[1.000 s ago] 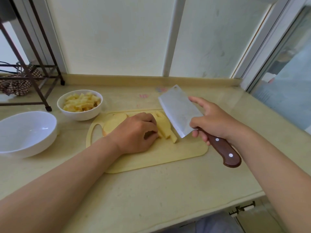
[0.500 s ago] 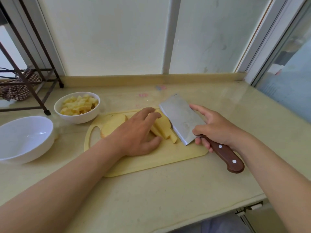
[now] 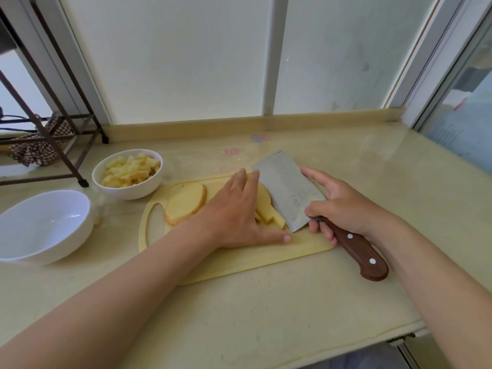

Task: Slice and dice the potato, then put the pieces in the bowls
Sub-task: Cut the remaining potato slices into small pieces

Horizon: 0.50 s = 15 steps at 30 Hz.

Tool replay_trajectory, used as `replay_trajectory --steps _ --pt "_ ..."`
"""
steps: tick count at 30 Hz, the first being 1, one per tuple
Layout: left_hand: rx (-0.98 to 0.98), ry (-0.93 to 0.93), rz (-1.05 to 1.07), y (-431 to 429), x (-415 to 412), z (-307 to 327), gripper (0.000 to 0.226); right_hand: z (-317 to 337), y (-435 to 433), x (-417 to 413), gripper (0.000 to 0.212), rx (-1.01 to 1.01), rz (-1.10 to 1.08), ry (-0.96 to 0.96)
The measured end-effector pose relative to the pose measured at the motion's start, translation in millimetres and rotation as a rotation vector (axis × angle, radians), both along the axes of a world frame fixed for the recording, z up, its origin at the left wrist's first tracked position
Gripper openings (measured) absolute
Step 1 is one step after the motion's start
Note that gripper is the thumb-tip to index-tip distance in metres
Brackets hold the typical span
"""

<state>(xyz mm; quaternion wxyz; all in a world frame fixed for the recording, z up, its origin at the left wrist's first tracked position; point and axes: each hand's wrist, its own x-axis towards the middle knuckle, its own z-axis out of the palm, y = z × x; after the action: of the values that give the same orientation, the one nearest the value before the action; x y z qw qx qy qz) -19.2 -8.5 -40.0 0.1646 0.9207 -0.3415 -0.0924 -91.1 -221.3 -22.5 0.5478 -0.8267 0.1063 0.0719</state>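
Potato prep at a window-side tabletop: the left hand lies flat on the yellow cutting board. Its fingers are straight and point to 12 o'clock, its thumb is spread out toward 3 o'clock, and its palm covers part of a cluster of cut potato sticks. The right hand is wrapped round the cleaver where the blade meets the brown wooden handle, with one finger stretched along the far face of the steel. The blade leans over the sticks at the left hand's 3 o'clock. Its lower edge appears to meet the board, though the angle leaves that unsure.

A thick potato slice lies on the board at the left hand's 9 o'clock, just beside the wrist. At the board's 10 o'clock stands a small white bowl heaped with diced potato. A larger white bowl sits at 9 o'clock, near the board's handle cut-out.

The cleaver's handle overhangs the board's right end. Bare tabletop runs from there to the glass at 3 o'clock and to the raised back ledge at 12 o'clock. The front edge falls away at 5 o'clock. A dark metal rack stands on the tabletop at 10 o'clock, behind the bowls.
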Motion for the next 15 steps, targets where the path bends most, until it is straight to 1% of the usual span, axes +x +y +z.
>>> replay_trajectory --steps 2,6,15 --pt "-0.006 -0.003 0.024 -2.6 0.2 -0.7 0.138 -1.0 -0.6 0.1 0.083 0.009 0.010 -0.003" --pt "-0.022 -0.022 0.054 -4.9 -2.2 -0.4 0.128 -2.6 -2.8 0.4 0.082 0.039 0.021 -0.011" --pt "-0.075 -0.029 0.105 -2.1 0.2 5.8 0.102 -5.2 -4.0 0.2 0.084 0.059 0.024 -0.023"
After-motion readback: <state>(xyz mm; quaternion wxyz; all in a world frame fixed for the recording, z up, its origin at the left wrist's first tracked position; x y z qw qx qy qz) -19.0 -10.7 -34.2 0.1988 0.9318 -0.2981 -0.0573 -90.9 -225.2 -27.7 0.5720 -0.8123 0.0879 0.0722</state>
